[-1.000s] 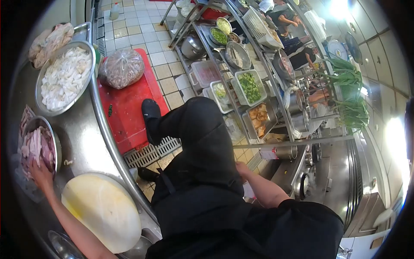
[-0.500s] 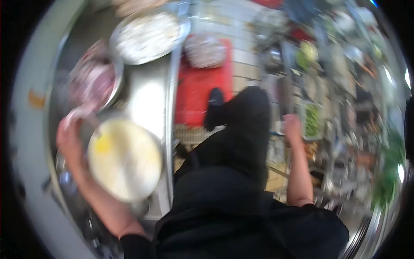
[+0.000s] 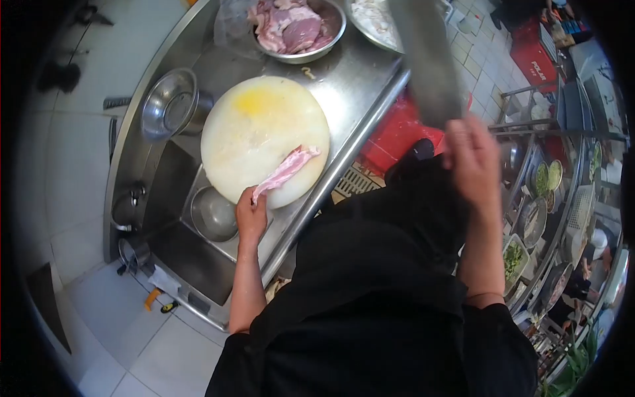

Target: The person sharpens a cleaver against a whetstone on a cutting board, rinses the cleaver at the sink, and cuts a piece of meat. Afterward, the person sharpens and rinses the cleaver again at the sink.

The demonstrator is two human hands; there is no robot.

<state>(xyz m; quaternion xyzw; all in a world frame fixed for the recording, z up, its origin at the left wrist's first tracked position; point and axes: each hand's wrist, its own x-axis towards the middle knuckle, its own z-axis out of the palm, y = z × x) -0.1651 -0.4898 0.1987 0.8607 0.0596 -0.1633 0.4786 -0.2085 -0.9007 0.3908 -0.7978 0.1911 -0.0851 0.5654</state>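
Note:
A strip of raw meat (image 3: 286, 171) lies across the lower right part of a round, pale cutting board (image 3: 238, 142) with a yellow stain. My left hand (image 3: 251, 213) pinches the near end of the strip at the board's edge. To the right, my right hand (image 3: 473, 159) is closed round the handle end of a wide-bladed cleaver (image 3: 426, 59), raised apart from the board and blurred by motion. Beyond the board stands a metal bowl (image 3: 337, 36) heaped with pieces of raw meat (image 3: 297, 30).
Left of the board is an empty metal bowl (image 3: 170, 106); another bowl (image 3: 215, 213) sits by the sink (image 3: 182, 245). A basin of whitish food (image 3: 376, 20) stands at the counter's far end. Racks with food containers (image 3: 512, 258) line the right; people are partly visible there.
The view has swung toward the board. My left hand has brought a meat strip from the bowl onto the board. A cleaver now shows in my right hand, which has come up.

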